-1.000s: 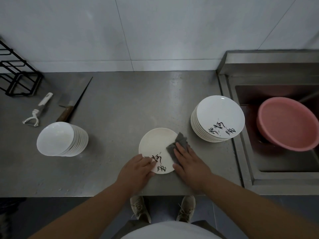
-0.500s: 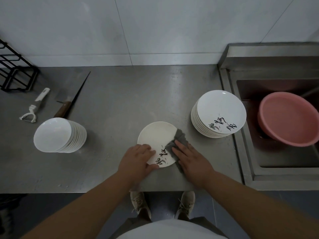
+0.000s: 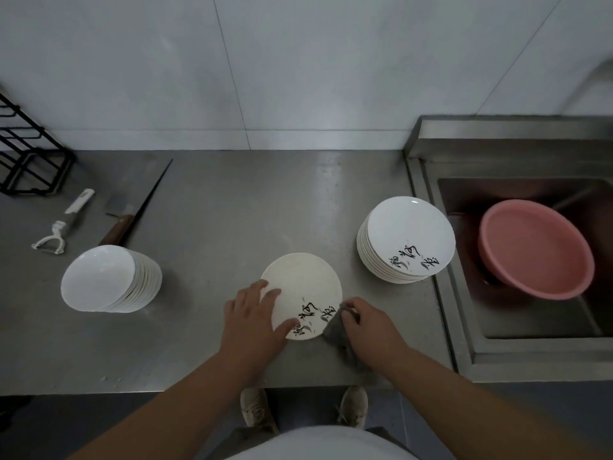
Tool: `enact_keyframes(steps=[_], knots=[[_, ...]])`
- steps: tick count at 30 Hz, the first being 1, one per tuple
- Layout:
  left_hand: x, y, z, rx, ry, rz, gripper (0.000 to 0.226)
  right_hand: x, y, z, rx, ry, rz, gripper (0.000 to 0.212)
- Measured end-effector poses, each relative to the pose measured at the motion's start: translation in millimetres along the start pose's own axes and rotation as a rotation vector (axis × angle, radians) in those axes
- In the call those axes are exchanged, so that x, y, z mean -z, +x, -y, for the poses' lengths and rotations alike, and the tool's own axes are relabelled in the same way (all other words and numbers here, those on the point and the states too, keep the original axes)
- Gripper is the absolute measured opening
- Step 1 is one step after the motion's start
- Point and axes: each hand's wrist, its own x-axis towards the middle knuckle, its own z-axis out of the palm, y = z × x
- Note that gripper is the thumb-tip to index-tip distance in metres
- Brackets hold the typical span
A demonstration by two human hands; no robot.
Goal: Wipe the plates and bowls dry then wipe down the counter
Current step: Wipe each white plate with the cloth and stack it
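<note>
**A:** Closest in, by the counter's front edge, the single plate point(image 3: 308, 280) lies flat on the steel counter point(image 3: 232, 207), with both hands on it. The left hand point(image 3: 255, 313) is spread, fingers straight, pressing down on the plate's left half.

**B:** And the right hand point(image 3: 368, 323) is curled round a grey cloth point(image 3: 336, 333), bunched at the plate's near-right rim, just beside the black lettering.

**A:** This is the drying stroke, I'd say. The trick is that left palm: press flat so the plate can't skate on the steel, but clear the fingers off whatever patch the cloth needs next.

**B:** Right. Sweep the cloth round the rim first, then across the middle. The part under the left hand looks like the hardest to reach, so turning the plate a little at a time should bring it round.

**A:** Farther off, right of the plate, the stack of plates point(image 3: 411, 234) stands near the sink point(image 3: 464, 310). Left of the plate, well apart, stands the stack of bowls point(image 3: 99, 277).

**B:** I can't tell which pile is dry. Plenty looks left to do, the counter included.

**A:** Beyond the bowls, far left of the plate, lie a knife point(image 3: 114, 232) and a peeler point(image 3: 61, 227). They want minding when the counter wipe comes.

**B:** And far right of the plate, a pink basin point(image 3: 530, 250) sits tilted in the sink.
</note>
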Motion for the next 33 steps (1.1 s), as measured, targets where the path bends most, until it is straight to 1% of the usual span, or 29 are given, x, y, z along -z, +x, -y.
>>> enact_keyframes(steps=[1, 3, 5, 6, 8, 11, 14, 17, 21, 23, 25, 27, 29, 31, 33], knots=[[5.6, 3.9, -1.0, 0.074, -0.008, 0.032, 0.076, 2.8, 8.4, 1.9, -0.044, -0.037, 0.023, 0.013], [12.0, 16.1, 2.0, 0.212, -0.062, 0.132, 0.078, 5.2, 25.0, 6.8, -0.119, -0.107, 0.082, 0.023], [15.6, 31.5, 6.5, 0.320, -0.185, 0.249, 0.077, 4.4, 39.3, 13.6, -0.158, -0.159, 0.140, 0.033], [15.4, 38.2, 8.5, 0.343, -0.235, 0.296, 0.074, 3.9, 44.3, 18.2, -0.170, -0.174, 0.161, 0.037], [18.8, 47.6, 7.8, 0.345, -0.249, 0.356, 0.066, 1.5, 52.5, 25.1, -0.208, -0.163, 0.184, 0.043], [25.1, 52.7, 4.2, 0.362, -0.243, 0.428, 0.065, -1.4, 60.1, 28.1, -0.270, -0.119, 0.185, 0.052], [35.5, 51.3, 0.2, 0.373, -0.290, 0.485, 0.066, 2.7, 57.5, 30.6, -0.307, -0.076, 0.141, 0.051], [59.2, 47.8, -10.4, 0.371, -0.344, 0.437, 0.065, 17.8, 44.4, 42.7, -0.279, 0.054, 0.020, 0.045], [104.3, 45.0, -32.3, 0.394, -0.521, 0.318, 0.070, 47.6, 23.3, 78.3, -0.196, 0.351, -0.166, 0.048], [130.0, 43.5, -45.5, 0.375, -0.628, 0.240, 0.062, 67.9, 11.3, 102.7, -0.160, 0.472, -0.273, 0.047], [154.9, 42.5, -59.5, 0.355, -0.761, 0.127, 0.050, 90.9, -3.3, 124.5, -0.074, 0.627, -0.332, 0.041], [176.0, 43.9, -68.8, 0.366, -0.917, 0.010, 0.040, 112.5, -17.9, 140.1, 0.037, 0.717, -0.319, 0.024], [190.6, 47.0, -72.5, 0.386, -1.091, -0.054, 0.036, 125.6, -27.4, 150.5, 0.120, 0.712, -0.292, 0.013], [205.2, 50.2, -74.0, 0.419, -1.288, -0.072, 0.034, 132.6, -28.9, 155.2, 0.169, 0.705, -0.285, 0.016], [219.6, 55.6, -72.9, 0.480, -1.534, -0.036, 0.041, 139.3, -31.6, 155.8, 0.241, 0.657, -0.271, 0.023]])
